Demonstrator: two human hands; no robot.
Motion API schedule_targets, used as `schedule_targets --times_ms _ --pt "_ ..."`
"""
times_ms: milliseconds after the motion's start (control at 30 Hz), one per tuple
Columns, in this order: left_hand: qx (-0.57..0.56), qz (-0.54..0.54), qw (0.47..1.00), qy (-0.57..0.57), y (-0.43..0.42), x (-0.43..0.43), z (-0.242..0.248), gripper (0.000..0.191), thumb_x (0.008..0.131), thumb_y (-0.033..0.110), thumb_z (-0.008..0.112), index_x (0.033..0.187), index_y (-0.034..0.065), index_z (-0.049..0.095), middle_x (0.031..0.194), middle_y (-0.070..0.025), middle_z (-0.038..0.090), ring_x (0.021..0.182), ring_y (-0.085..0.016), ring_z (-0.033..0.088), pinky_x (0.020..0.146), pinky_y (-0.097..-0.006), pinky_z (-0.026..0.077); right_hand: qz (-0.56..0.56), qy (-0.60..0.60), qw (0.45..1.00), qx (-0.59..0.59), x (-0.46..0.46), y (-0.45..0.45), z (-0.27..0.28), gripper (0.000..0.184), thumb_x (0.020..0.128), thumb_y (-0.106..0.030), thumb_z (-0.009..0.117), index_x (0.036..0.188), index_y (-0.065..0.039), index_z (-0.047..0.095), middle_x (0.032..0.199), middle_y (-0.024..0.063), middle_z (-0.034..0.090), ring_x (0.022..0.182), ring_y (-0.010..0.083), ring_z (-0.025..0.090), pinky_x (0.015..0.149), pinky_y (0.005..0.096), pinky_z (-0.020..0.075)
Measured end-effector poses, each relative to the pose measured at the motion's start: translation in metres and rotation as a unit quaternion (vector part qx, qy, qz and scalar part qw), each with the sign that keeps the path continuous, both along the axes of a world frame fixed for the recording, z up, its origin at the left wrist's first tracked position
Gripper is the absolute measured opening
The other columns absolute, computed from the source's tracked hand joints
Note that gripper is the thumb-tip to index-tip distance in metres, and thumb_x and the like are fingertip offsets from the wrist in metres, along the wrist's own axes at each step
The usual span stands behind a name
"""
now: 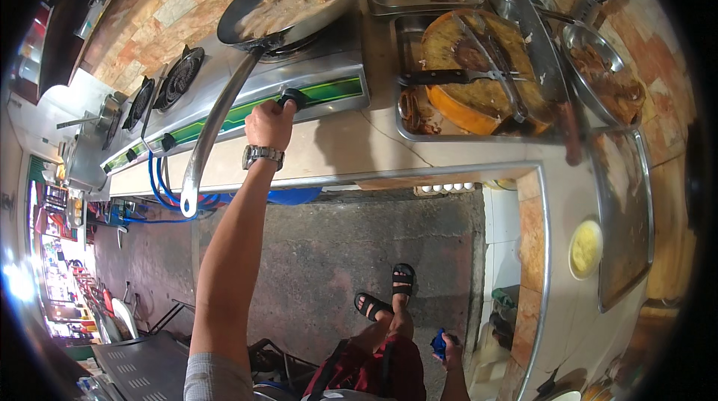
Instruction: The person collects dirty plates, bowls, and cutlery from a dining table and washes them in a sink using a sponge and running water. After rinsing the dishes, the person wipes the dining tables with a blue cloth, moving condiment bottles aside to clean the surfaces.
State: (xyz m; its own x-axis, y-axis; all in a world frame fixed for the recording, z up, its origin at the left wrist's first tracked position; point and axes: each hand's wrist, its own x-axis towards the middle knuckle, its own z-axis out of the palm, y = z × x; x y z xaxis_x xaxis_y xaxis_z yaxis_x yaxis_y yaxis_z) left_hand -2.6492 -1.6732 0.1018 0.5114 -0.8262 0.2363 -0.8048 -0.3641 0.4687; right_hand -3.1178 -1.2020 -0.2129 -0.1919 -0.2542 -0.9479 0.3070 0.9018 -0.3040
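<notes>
My left hand (270,123), with a metal-band wristwatch (262,157) on its wrist, grips a black control knob (293,98) on the green front panel of a gas stove (336,67). Above the knob a large frying pan (314,25) sits on a burner. Light-coloured pieces of food (297,0) lie in bubbling liquid in it. The pan's long metal handle (210,131) slants over the stove's front edge, left of my wrist. Low by my right leg, my right hand (450,351) holds a crumpled blue item (438,344); its kind is unclear.
Right of the stove, a metal tray (409,134) holds a round chopping board (477,109) with a carving fork (435,77), tongs (493,70) and a cleaver (541,47). Beyond are a bowl of food (583,36), a flat tray (622,266) and a small yellow-filled bowl (573,269).
</notes>
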Motion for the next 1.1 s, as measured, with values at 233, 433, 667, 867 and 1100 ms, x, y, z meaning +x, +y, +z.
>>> schedule_targets --times_ms 233,433,667,867,1100 --pt "-0.007 -0.026 1.000 -0.006 0.010 -0.004 0.007 0.047 0.081 0.050 0.067 0.080 0.0036 0.070 0.074 -0.0175 0.068 0.071 -0.036 0.067 0.068 -0.0419 0.052 -0.018 -0.019 0.998 -0.055 0.001 -0.007 -0.010 0.036 0.086 -0.041 0.066 0.101 -0.008 0.063 0.086 0.0078 0.066 0.069 0.0212 0.067 0.058 0.0388 0.0570" --pt "-0.068 -0.187 0.976 0.094 0.134 -0.007 -0.006 0.018 0.089 0.019 0.066 0.095 0.0021 0.068 0.081 -0.0100 0.072 0.069 -0.019 0.069 0.061 -0.0333 0.054 -0.053 -0.162 0.981 -0.091 0.023 -0.083 0.014 0.054 0.096 -0.056 0.048 0.116 -0.007 0.059 0.103 0.0072 0.066 0.086 0.0209 0.066 0.071 0.0378 0.0562" --pt "0.133 -0.030 0.704 0.697 0.367 -0.041 -0.052 0.018 0.092 0.013 0.063 0.103 -0.0006 0.064 0.091 -0.0066 0.067 0.083 -0.017 0.066 0.075 -0.0338 0.056 0.135 -0.495 0.852 -0.103 0.234 -0.185 0.125 0.052 0.098 -0.052 0.046 0.118 -0.007 0.063 0.103 0.0040 0.068 0.090 0.0175 0.066 0.081 0.0328 0.0521" --pt "-0.169 0.264 0.875 0.369 0.444 0.044 -0.081 0.021 0.087 0.020 0.070 0.081 0.0011 0.063 0.071 -0.0058 0.066 0.066 -0.010 0.059 0.062 -0.0288 0.051 0.577 -0.399 0.663 -0.260 0.427 -0.133 0.212 0.032 0.101 -0.032 0.053 0.118 -0.006 0.062 0.109 -0.0032 0.060 0.096 0.0055 0.053 0.085 0.0252 0.0461" --pt "-0.158 0.296 0.878 0.342 0.530 0.160 -0.060 0.024 0.091 0.017 0.062 0.114 0.0099 0.067 0.108 -0.0127 0.069 0.098 -0.021 0.067 0.084 -0.0348 0.053 0.738 -0.335 0.488 -0.325 0.605 -0.114 0.212 0.038 0.103 -0.032 0.046 0.119 -0.001 0.061 0.112 0.0042 0.063 0.103 0.0119 0.058 0.090 0.0302 0.0482"
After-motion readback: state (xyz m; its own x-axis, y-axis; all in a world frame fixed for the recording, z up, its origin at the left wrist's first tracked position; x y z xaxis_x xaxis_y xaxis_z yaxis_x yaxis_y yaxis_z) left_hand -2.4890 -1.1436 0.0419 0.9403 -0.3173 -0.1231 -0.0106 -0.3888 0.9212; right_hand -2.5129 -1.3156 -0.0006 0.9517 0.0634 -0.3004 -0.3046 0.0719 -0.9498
